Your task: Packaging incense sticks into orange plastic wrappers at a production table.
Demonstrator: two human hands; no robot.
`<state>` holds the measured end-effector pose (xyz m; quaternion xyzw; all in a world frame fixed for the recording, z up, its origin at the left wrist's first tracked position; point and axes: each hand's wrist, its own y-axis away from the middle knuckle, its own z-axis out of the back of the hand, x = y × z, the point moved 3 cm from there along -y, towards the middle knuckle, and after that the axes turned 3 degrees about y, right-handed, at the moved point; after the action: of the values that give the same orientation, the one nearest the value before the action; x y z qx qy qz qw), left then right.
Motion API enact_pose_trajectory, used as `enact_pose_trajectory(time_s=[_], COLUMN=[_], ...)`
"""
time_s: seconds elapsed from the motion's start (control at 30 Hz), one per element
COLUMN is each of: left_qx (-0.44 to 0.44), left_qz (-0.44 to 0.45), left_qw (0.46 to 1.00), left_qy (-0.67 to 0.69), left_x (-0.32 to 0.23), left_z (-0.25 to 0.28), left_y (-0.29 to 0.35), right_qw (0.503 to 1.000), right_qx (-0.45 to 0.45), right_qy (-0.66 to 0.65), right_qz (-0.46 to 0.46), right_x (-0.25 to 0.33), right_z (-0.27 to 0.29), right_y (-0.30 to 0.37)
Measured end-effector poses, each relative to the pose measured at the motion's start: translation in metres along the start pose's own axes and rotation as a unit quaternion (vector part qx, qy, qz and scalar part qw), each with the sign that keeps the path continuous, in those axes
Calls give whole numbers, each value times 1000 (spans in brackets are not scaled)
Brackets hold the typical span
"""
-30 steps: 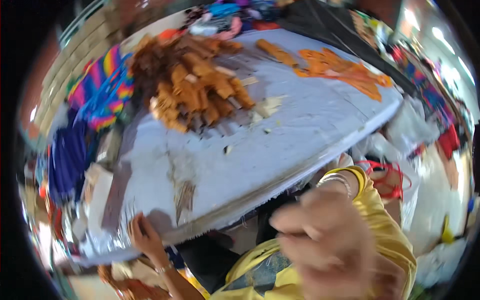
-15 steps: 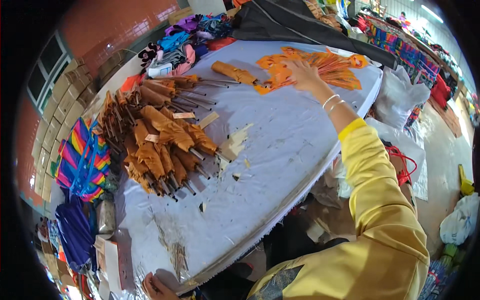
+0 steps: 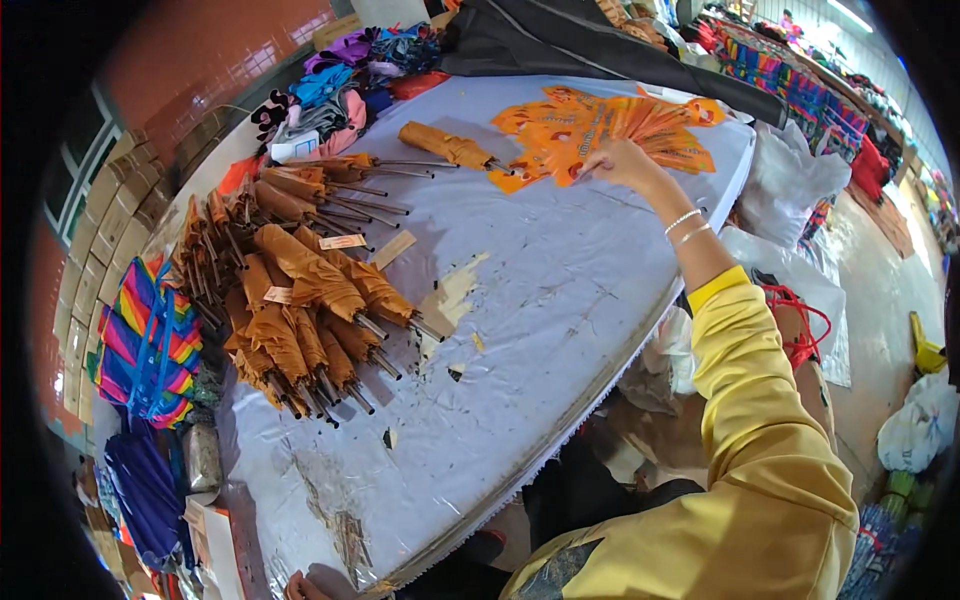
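At the far side of the table lies an orange printed umbrella canopy, spread flat in pleats. My right hand is over its near edge, fingertips pinched together on the cloth. Just left of it rests one rolled orange-brown umbrella, its metal shaft pointing toward the spread canopy. A large heap of folded brown umbrellas covers the table's left side, shafts sticking out to the right. My left hand shows only in part at the near table edge; its fingers are mostly cut off by the frame.
The white-covered table has torn patches and scraps. Coloured cloth bundles and a black sheet lie along its far side. A rainbow-striped bag and stacked cartons stand left; clear plastic bags are at right.
My right hand has drawn back from lying flat on the orange canopy to its near edge, its fingers now pinched. The left hand has slipped further out of the picture.
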<state>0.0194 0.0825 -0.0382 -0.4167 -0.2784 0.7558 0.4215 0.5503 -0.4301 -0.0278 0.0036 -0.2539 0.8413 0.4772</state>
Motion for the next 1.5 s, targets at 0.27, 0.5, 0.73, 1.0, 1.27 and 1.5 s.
enact_pose_trajectory(time_s=[0.27,0.5,0.73,1.0,1.27,1.5], left_qx=[-9,-1,68,165,157,207], left_qz=[-28,-41,-1,271,387,434], left_qw=[999,999,998,874,755,764], left_qy=[15,12,5,369,506,431], left_x=[6,3,46,18,47,74], left_z=[-1,-2,2,-27,-59,-86], left_y=[1,1,2,-22,-61,-99], right_qw=[989,879,923,788,782,782], right_qx=[3,-298,-261,85,226,258], right_qy=[-103,-325,-281,-414,-426,-400], right_qz=[-103,-182,39,448,394,403], right_x=[-16,-1,168,432,474,491], right_z=[4,29,35,-22,-57,-71], right_y=[10,23,44,158,160,132])
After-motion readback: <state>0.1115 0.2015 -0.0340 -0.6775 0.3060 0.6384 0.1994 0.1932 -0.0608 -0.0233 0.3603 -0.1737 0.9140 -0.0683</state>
